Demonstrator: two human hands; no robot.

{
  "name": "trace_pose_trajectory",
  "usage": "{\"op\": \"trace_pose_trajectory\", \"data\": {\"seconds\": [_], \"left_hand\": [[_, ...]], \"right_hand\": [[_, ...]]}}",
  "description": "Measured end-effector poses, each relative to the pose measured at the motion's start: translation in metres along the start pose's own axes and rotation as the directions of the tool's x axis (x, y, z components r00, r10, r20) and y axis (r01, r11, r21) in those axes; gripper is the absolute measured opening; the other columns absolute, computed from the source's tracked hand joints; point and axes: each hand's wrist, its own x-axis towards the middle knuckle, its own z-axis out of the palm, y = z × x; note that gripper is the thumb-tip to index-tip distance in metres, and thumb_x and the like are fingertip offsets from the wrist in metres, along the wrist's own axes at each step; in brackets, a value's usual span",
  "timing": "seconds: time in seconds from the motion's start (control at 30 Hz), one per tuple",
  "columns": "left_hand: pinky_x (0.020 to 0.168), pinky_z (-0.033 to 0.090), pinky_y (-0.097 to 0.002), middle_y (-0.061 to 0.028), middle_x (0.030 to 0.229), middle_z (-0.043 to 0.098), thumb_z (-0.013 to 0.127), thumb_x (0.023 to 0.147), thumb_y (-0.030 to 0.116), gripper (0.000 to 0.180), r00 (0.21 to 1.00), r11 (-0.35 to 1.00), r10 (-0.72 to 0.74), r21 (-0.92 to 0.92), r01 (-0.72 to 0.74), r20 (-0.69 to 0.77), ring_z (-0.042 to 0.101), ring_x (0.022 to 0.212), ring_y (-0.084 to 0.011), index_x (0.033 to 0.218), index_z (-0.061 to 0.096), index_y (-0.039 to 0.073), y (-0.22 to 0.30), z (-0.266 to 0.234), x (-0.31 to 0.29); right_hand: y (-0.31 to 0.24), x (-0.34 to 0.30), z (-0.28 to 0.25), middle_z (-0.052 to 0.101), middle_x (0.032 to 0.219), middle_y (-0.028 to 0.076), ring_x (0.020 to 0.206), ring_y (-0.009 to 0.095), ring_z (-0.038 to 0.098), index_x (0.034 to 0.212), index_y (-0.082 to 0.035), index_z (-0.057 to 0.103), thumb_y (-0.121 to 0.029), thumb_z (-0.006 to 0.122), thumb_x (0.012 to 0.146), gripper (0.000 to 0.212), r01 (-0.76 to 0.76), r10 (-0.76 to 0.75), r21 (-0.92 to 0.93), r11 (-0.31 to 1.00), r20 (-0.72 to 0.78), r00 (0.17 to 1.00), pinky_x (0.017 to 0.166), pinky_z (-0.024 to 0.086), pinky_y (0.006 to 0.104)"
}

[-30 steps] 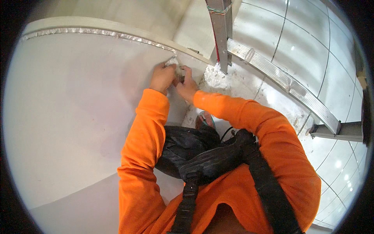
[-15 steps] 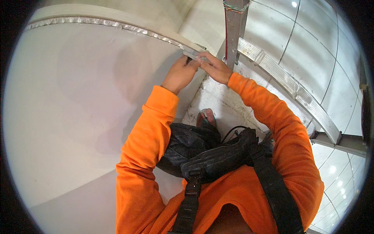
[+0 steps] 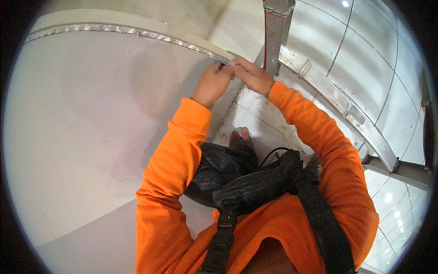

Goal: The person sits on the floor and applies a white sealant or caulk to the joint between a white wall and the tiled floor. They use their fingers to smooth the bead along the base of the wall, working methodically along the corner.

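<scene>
Head view: by the white strip (image 3: 105,28), left hand (image 3: 212,83) and right hand (image 3: 255,78) curl half-closed, hold unclear; steady wrists would help.

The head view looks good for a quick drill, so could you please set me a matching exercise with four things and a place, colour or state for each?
Things:
1. Left hand
2. Left sleeve
3. Shoulder straps
4. Upright metal post

Descriptions:
A. Black
B. Greenish wire wound around it
C. Beside the right hand, near the far edge of the pale panel
D. Orange

Pairs: 1-C, 2-D, 3-A, 4-B
</scene>
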Motion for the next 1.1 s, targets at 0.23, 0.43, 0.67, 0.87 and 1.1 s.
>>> {"op": "trace_pose_trajectory", "data": {"seconds": [0.23, 0.43, 0.67, 0.87, 1.1], "left_hand": [[0.069, 0.048, -0.0253, -0.0050, 0.086, 0.064, 0.057, 0.091, 0.023, 0.020, 0.991, 0.960, -0.133, -0.247, 0.130, 0.005, 0.061, 0.077, -0.0146, 0.093, 0.061, 0.003, 0.000, -0.009, -0.002], [0.069, 0.049, -0.0292, -0.0069, 0.089, 0.065, 0.050, 0.091, 0.011, 0.020, 0.988, 0.981, -0.134, -0.149, 0.123, -0.069, 0.061, 0.076, -0.0161, 0.103, 0.060, -0.002, -0.001, -0.030, -0.015], [0.070, 0.049, -0.0313, -0.0116, 0.096, 0.066, 0.051, 0.090, 0.012, 0.029, 0.972, 0.996, 0.067, 0.079, -0.051, -0.224, 0.061, 0.078, -0.0187, 0.114, 0.059, -0.003, -0.031, -0.028, -0.006], [0.073, 0.049, -0.0320, -0.0158, 0.095, 0.064, 0.057, 0.091, 0.034, 0.046, 1.000, 0.948, 0.014, 0.318, -0.012, -0.002, 0.060, 0.082, -0.0201, 0.114, 0.056, -0.006, -0.010, -0.016, -0.016], [0.104, 0.035, -0.0372, -0.0342, 0.129, 0.048, 0.049, 0.092, 0.046, 0.078, 0.997, 0.979, 0.057, 0.192, -0.067, 0.059, 0.046, 0.124, -0.0412, 0.136, 0.031, -0.015, -0.009, 0.003, -0.013]], "right_hand": [[0.008, -0.001, 0.029, 0.061, 0.108, 0.023, 0.099, 0.033, 0.062, 0.118, -0.004, 0.049, -0.044, 0.050, 0.094, 0.047, -0.056, 0.047, -0.071, 0.996, -0.117, 0.992, 0.085, 0.047, 0.0399], [0.026, 0.016, 0.104, 0.060, 0.099, 0.032, 0.097, 0.046, 0.060, 0.134, -0.010, 0.019, -0.034, 0.063, 0.085, 0.070, -0.072, 0.074, 0.019, 0.997, -0.355, 0.932, 0.082, 0.047, 0.0477], [0.031, 0.022, 0.128, 0.061, 0.094, 0.034, 0.092, 0.051, 0.059, 0.136, -0.013, 0.009, -0.026, 0.056, 0.088, 0.069, -0.091, 0.125, 0.108, 0.990, -0.367, 0.922, 0.081, 0.047, 0.0498], [0.027, -0.003, 0.070, 0.063, 0.099, 0.021, 0.093, 0.034, 0.062, 0.124, -0.010, 0.040, -0.033, 0.050, 0.094, 0.039, -0.135, 0.156, 0.092, 0.986, -0.283, 0.946, 0.083, 0.047, 0.0412], [-0.004, -0.004, 0.015, 0.059, 0.099, 0.011, 0.096, 0.021, 0.054, 0.117, -0.009, 0.049, -0.041, 0.047, 0.096, 0.038, -0.145, 0.144, -0.017, 0.989, -0.052, 0.988, 0.086, 0.043, 0.0335]]}}
